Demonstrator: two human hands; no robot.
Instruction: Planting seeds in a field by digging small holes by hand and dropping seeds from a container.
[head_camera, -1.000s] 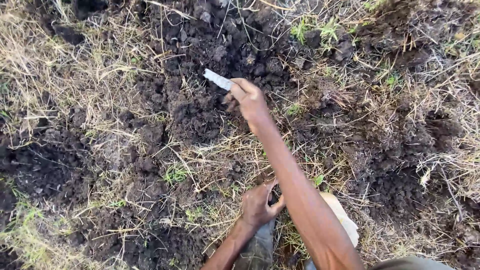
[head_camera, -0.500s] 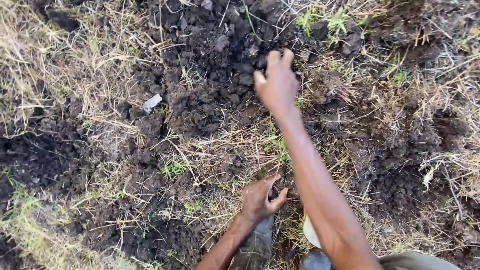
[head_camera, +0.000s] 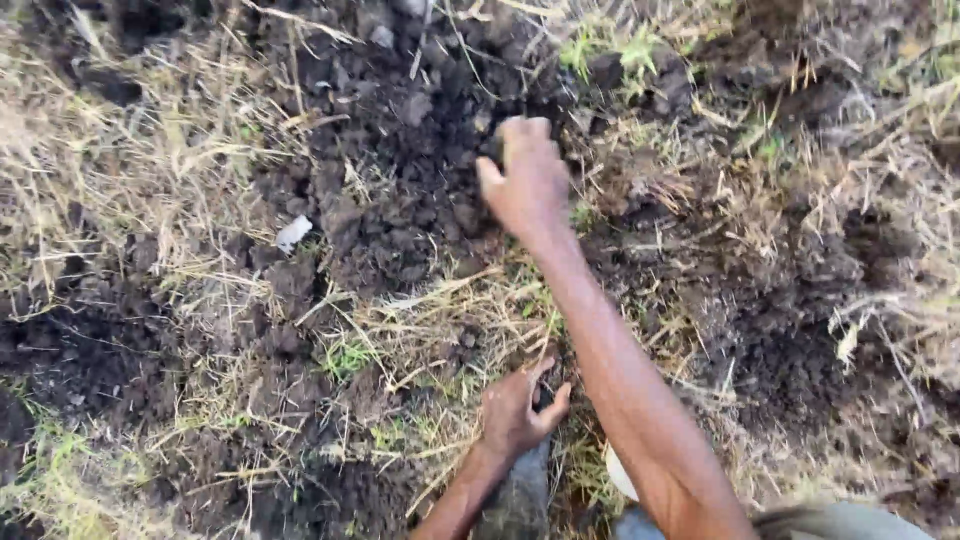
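Right hand (head_camera: 528, 180) blurred over dark clods (head_camera: 400, 200), grip unclear; left hand (head_camera: 515, 410) spread, released, on grass.

The right hand (head_camera: 528, 180) reaches into dark clods of soil (head_camera: 400, 190), fingers curled. The left hand (head_camera: 515, 415) rests on dry grass (head_camera: 440, 320); a white scrap (head_camera: 292, 233) lies apart.

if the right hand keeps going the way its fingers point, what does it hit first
Most likely the dark clods of turned soil just past the right hand; its fingertips look almost on them, though depth is unclear.
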